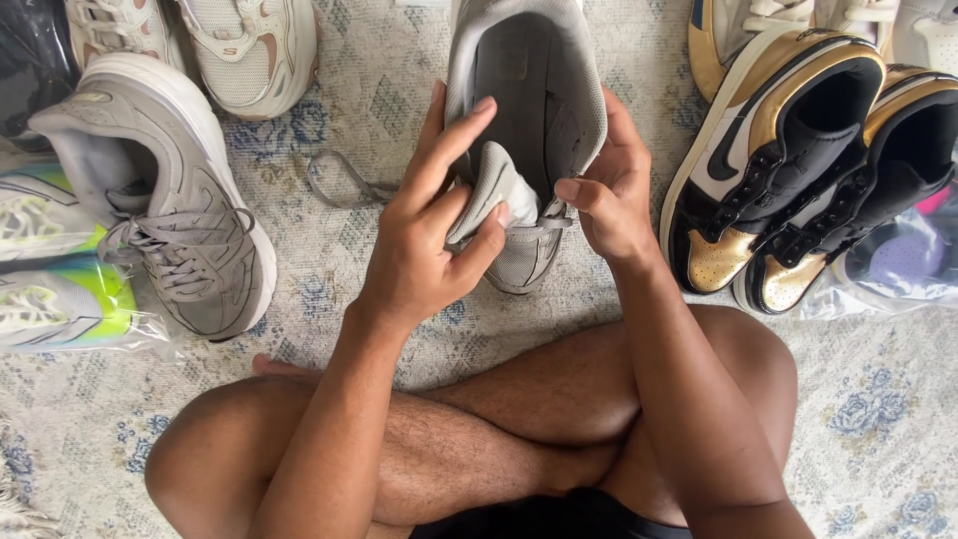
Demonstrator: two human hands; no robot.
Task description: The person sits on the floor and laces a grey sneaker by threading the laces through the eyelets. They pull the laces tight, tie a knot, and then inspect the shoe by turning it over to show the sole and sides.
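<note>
A grey sneaker (529, 90) lies on the rug in front of my crossed legs, its opening facing me. My left hand (434, 225) grips the shoe's grey tongue (494, 185) and pulls it up and back, thumb and fingers pinched on it. My right hand (609, 190) holds the sneaker's right side near the eyelets, fingers curled on its edge and lace. A loose grey lace (339, 185) trails on the rug to the left of the shoe.
The matching grey sneaker (160, 190) lies to the left, laced. Bagged neon-and-white shoes (50, 269) lie at the far left. A black-and-gold pair (798, 160) sits on the right, and white sneakers (249, 50) at the top. A patterned rug (878, 409) covers the floor.
</note>
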